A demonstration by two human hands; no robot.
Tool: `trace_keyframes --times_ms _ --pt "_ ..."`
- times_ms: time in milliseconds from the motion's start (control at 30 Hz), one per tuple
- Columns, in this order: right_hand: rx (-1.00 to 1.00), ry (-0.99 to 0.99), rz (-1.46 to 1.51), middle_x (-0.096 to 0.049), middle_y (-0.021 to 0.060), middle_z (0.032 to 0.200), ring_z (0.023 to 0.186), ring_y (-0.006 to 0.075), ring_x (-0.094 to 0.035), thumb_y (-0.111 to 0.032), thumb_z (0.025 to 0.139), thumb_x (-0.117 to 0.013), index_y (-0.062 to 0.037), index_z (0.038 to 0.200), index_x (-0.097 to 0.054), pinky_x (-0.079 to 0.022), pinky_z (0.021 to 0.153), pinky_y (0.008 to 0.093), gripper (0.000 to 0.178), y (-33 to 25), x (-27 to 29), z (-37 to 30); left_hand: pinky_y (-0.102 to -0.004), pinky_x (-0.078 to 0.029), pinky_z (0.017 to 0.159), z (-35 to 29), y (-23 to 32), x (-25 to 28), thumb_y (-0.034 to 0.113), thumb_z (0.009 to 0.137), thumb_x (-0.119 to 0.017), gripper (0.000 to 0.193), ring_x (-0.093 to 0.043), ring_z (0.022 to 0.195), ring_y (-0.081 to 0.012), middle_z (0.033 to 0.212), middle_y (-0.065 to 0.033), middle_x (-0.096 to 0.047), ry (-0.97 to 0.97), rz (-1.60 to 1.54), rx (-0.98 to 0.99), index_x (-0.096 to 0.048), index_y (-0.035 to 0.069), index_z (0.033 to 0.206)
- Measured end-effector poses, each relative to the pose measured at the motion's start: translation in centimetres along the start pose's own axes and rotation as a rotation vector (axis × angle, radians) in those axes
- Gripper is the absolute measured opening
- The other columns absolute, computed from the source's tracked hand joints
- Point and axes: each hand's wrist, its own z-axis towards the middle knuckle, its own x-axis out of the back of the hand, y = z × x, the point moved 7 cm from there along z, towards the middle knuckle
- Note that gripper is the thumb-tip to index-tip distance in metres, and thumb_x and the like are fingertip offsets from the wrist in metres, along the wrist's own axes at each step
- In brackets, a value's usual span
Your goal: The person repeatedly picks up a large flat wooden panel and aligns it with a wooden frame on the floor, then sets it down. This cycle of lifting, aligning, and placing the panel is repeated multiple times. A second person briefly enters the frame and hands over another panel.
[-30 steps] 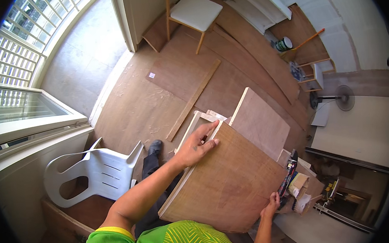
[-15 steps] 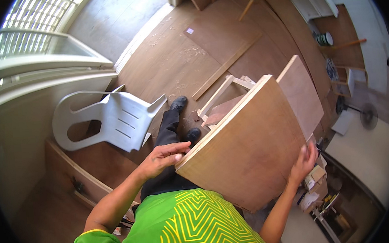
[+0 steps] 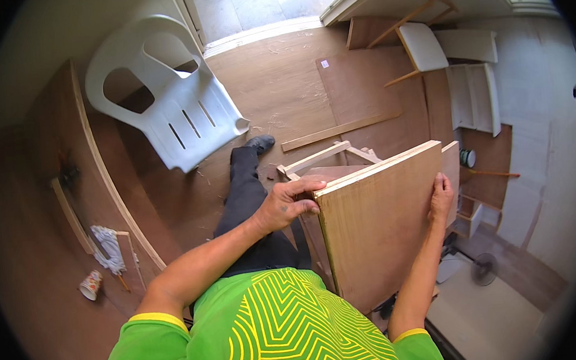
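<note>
Before my body I carry a thick square wooden panel (image 3: 383, 223), its light edge strip uppermost. My left hand (image 3: 289, 205) pinches its upper left corner, fingers over the edge and thumb beneath. My right hand (image 3: 441, 198) grips the right side, fingers curled at the edge. Behind the panel, a thinner board (image 3: 450, 160) sticks out past that side; whether the two are joined I cannot tell. A low wooden frame (image 3: 316, 156) stands beyond the panel, partly hidden by it.
A white plastic chair (image 3: 189, 123) stands to the left, beside a large upright wooden board (image 3: 93, 155). A patterned cup (image 3: 91, 285) and a crumpled white cloth (image 3: 109, 248) lie at far left. Ahead, a wooden strip (image 3: 341, 130) lies on the floor. A fan (image 3: 484, 267) is at right.
My view has turned, and the panel now stands more upright, its top edge closer to level. Both hands stay on it, the right one higher up its side.
</note>
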Motion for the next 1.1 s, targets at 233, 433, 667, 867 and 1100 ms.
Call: trace_keyframes --times_ms 233,433,667,867,1100 --pt "-0.006 -0.013 -0.068 -0.068 0.0041 0.11 0.1 0.0125 -0.059 -0.032 0.104 -0.059 -0.0013 0.124 -0.065 -0.047 0.09 0.0283 0.037 0.0 0.0 0.5 -0.0258 -0.06 0.086 1.4 0.6 0.2 -0.013 0.09 -0.062 0.041 -0.069 0.09 -0.0115 0.103 -0.0055 -0.071 -0.098 -0.039 0.064 -0.067 0.001 0.127" --pt "0.034 0.015 -0.048 -0.068 0.0055 0.105 0.095 0.0142 -0.059 -0.029 0.104 -0.061 0.0003 0.119 -0.066 -0.049 0.087 0.0298 0.033 0.5 0.0 0.7 -0.0251 -0.06 0.085 2.4 1.9 0.4 -0.012 0.089 -0.064 0.035 -0.071 0.09 -0.0106 0.101 -0.0064 -0.073 -0.193 0.136 0.016 -0.068 -0.001 0.122" --pt "-0.006 0.085 0.043 -0.067 0.0047 0.101 0.091 0.0138 -0.058 -0.026 0.103 -0.062 -0.0003 0.114 -0.066 -0.049 0.084 0.029 0.028 1.5 0.1 0.7 -0.03 -0.06 0.075 2.4 3.4 0.5 -0.01 0.087 -0.066 0.034 -0.074 0.085 -0.0149 0.099 -0.0096 -0.074 -0.245 0.381 -0.059 -0.068 0.001 0.119" --pt "0.03 0.147 0.057 -0.064 0.0049 0.103 0.093 0.0151 -0.057 -0.024 0.101 -0.064 -0.0001 0.111 -0.067 -0.049 0.084 0.0302 0.026 2.2 0.2 0.8 -0.0322 -0.057 0.074 1.0 5.9 -0.7 -0.009 0.079 -0.073 0.046 -0.072 0.079 -0.0279 0.094 -0.0153 -0.071 -0.059 0.659 -0.364 -0.067 0.002 0.123" --pt "0.022 0.193 0.033 -0.06 0.0048 0.103 0.09 0.0154 -0.054 -0.024 0.099 -0.066 0.0009 0.105 -0.069 -0.047 0.082 0.0306 0.026 2.0 0.6 0.3 -0.0308 -0.058 0.071 1.3 5.0 -0.2 -0.014 0.078 -0.07 0.043 -0.072 0.079 -0.0255 0.094 -0.014 -0.071 -0.089 0.588 -0.252 -0.069 0.0 0.119"
